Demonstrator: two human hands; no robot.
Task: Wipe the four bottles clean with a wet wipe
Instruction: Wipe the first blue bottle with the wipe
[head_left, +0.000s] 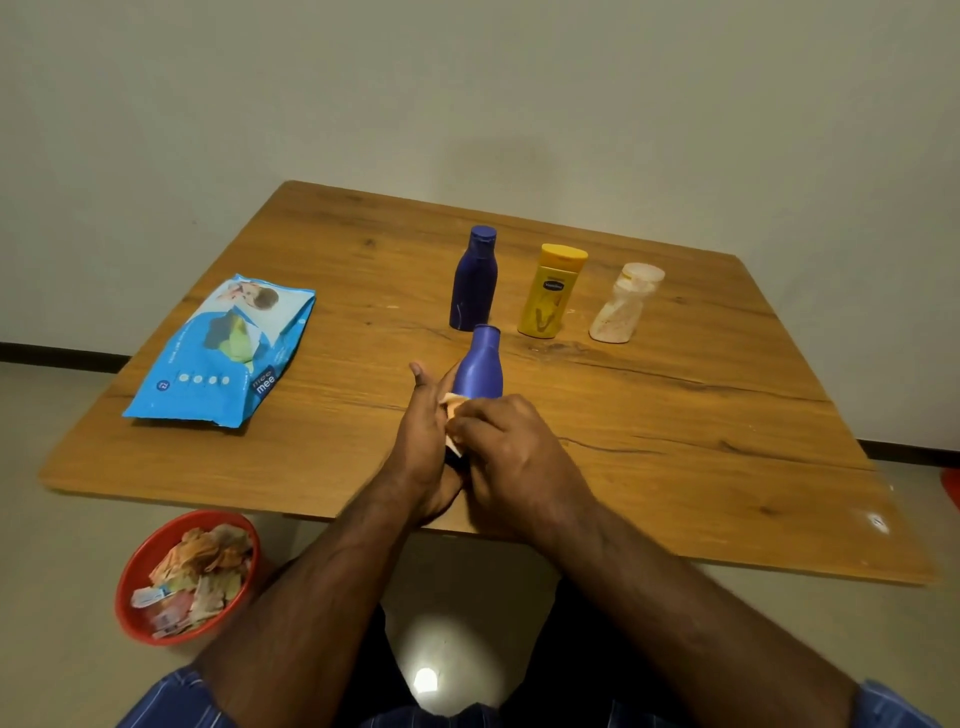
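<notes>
My left hand (423, 434) holds a blue bottle (480, 366) tilted away from me over the wooden table (701, 415), its cap pointing at the far side. My right hand (511, 447) grips a wet wipe (453, 408) pressed against the bottle's lower body; most of the wipe is hidden between my hands. Behind it stand three upright bottles in a row: a dark blue bottle (474, 280), a yellow bottle (550, 293) and a whitish, dirty-looking bottle (626, 306).
A blue pack of wet wipes (223, 353) lies on the table's left side. On the floor at the lower left stands a red bin (136, 571) filled with crumpled used wipes. A pale wall rises close behind the table.
</notes>
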